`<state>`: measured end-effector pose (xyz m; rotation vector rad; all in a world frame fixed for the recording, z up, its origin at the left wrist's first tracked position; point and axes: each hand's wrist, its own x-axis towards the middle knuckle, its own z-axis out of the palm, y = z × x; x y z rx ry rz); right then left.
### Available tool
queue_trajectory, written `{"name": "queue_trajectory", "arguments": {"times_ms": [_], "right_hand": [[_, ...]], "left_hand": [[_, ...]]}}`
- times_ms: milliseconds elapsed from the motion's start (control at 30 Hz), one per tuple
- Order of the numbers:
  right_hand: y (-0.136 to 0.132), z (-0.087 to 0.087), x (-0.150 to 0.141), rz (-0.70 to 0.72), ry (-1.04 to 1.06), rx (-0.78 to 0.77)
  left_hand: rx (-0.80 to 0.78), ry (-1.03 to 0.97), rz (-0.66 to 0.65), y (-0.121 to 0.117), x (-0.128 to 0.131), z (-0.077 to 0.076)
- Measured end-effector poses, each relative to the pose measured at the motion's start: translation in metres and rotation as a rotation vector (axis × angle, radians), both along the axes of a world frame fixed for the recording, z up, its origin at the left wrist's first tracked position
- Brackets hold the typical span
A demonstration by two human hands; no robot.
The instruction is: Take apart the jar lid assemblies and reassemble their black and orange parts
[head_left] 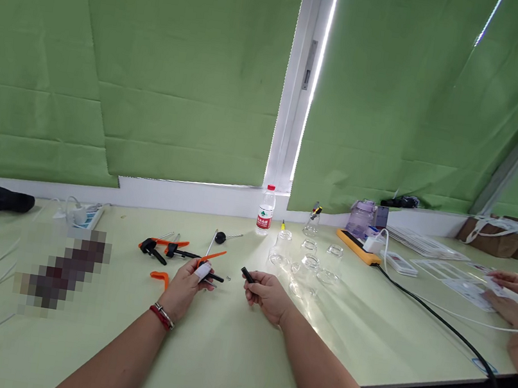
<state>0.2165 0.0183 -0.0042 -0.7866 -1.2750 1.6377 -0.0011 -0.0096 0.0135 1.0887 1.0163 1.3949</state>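
Observation:
My left hand (187, 284) is closed around a black part with an orange arm (215, 257) and a thin metal rod rising from it. A white wrap covers one fingertip. To its right, my right hand (268, 296) pinches a short black stick-like piece (247, 275), apart from the left hand's part. A tiny metal piece (228, 278) lies on the table between my hands. Behind the left hand lie two similar black-and-orange parts (153, 248) with metal rods, and a rod with a black ball knob (220, 237). A loose orange bent piece (159, 276) is beside my left hand.
Several clear glass jars (308, 273) stand right of my right hand. A water bottle (265, 211) is at the back. A power strip (358, 246) trails a black cable to the right. A co-worker's hands (510, 303) touch sheets at the far right.

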Motion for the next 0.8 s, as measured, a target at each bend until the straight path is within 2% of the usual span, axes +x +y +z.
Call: {"name": "queue_trajectory", "arguments": {"times_ms": [200, 400, 533, 633, 800], "right_hand": [[-0.005, -0.007, -0.007, 0.146, -0.212, 0.136], [-0.009, -0.006, -0.014, 0.096, -0.345, 0.137], [-0.008, -0.006, -0.015, 0.082, -0.375, 0.185], [-0.006, -0.008, -0.015, 0.005, -0.381, 0.25], [-0.004, -0.011, -0.017, -0.061, -0.429, 0.339]], "left_hand": [[-0.007, 0.007, -0.028, -0.002, 0.002, 0.002], [-0.006, 0.012, -0.074, -0.004, 0.004, 0.001], [-0.02, -0.003, -0.164, -0.006, 0.004, 0.0], [-0.035, 0.006, -0.231, -0.008, 0.004, 0.001], [-0.017, 0.164, -0.186, -0.007, 0.004, -0.001]]}}
